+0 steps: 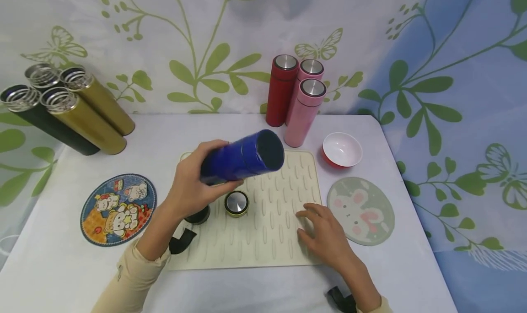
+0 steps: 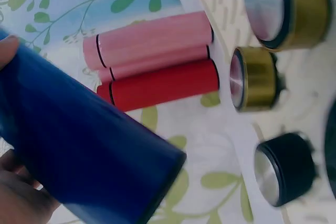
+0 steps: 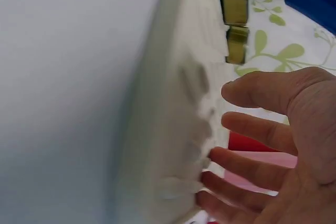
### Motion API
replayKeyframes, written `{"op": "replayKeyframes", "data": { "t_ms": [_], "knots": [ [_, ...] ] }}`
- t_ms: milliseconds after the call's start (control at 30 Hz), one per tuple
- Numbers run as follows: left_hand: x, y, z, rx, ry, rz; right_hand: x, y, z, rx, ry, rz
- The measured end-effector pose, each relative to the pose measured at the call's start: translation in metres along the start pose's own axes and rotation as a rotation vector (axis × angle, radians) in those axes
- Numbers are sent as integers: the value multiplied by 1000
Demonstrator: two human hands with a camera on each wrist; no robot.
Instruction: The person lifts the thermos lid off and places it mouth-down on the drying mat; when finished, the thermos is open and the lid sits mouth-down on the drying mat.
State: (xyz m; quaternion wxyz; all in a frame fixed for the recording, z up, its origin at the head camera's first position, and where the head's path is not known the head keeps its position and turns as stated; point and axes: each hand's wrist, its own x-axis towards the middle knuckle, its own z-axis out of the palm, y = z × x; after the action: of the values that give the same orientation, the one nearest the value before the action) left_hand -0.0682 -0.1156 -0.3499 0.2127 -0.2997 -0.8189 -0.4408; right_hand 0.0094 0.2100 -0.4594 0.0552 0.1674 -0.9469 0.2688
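My left hand (image 1: 191,180) grips a blue thermos bottle (image 1: 236,157) above the cream ribbed mat (image 1: 271,240). The bottle lies tilted in the air, its dark round end towards the right. Below it, a gold lid with a silver top (image 1: 236,203) stands on the mat, and a black lid (image 1: 199,216) is partly covered by the left wrist. A second gold lid (image 2: 302,9) shows in the left wrist view. Over the mat's right edge, my right hand (image 1: 325,237) holds nothing; its fingers (image 3: 252,169) are spread and slightly bent.
Several lidless bottles (image 1: 88,116), gold and dark, stand at the back left. A red bottle (image 1: 280,93) and two pink bottles (image 1: 302,116) stand at the back. A bowl (image 1: 342,150) and rabbit coaster (image 1: 362,212) are right; a cartoon coaster (image 1: 119,210) is left.
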Motion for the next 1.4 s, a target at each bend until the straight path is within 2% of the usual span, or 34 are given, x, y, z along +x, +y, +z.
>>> {"op": "replayKeyframes", "data": {
  "t_ms": [133,233,367,533,633,833,1000,1167,1400],
  "knots": [
    [-19,7,-3,154,-75,67,8,-10,-13,122,-16,54],
    [-31,12,0,238,-125,95,15,-25,-26,311,-31,77],
    [-44,16,7,296,-162,102,25,-48,-38,582,-71,56],
    [-54,18,15,319,-153,90,40,-65,-39,799,-130,10],
    [-60,19,19,326,-152,79,47,-70,-35,815,-168,26],
    [-67,21,22,409,-179,61,55,-79,-33,717,-211,106],
    [-72,23,20,449,-204,22,54,-84,-35,713,-260,145],
    [-75,22,17,442,-217,-10,54,-87,-35,649,-256,61],
    [-77,19,15,450,-230,3,56,-85,-32,622,-220,-77]
  ]
}}
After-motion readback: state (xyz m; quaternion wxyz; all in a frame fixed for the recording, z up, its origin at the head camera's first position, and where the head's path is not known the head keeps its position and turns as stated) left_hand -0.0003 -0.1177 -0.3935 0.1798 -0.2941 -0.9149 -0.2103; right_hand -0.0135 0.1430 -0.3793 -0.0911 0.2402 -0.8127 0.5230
